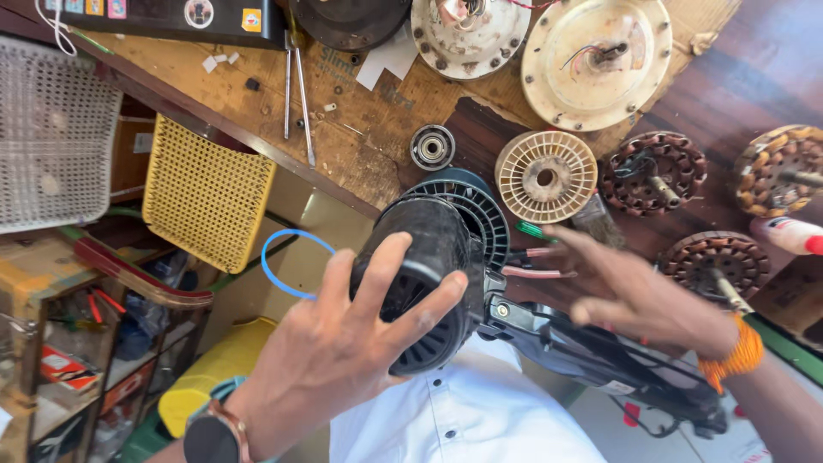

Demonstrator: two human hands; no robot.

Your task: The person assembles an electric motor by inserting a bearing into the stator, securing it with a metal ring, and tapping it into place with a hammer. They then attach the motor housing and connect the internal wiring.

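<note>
My left hand [343, 343] wraps its spread fingers around the back of a black fan motor housing [420, 274], which I hold over my lap at the bench edge. A black ribbed grille part [476, 201] sits at the housing's far end, and a black stand arm [591, 351] runs off from it to the lower right. My right hand [639, 296] hovers to the right of the housing with its fingers apart, holding nothing. Red-handled pliers [536, 261] and a green-handled tool [533, 230] lie just beyond its fingertips.
On the wooden bench [360, 129] lie a cream slotted rotor disc [546, 176], a bearing [431, 147], three copper-wound stators [653, 171], two round metal fan covers [596, 56], and long tweezers [296, 86]. A yellow basket [206, 193], a white basket [51, 137] and a shelf of clutter [77, 343] stand at left.
</note>
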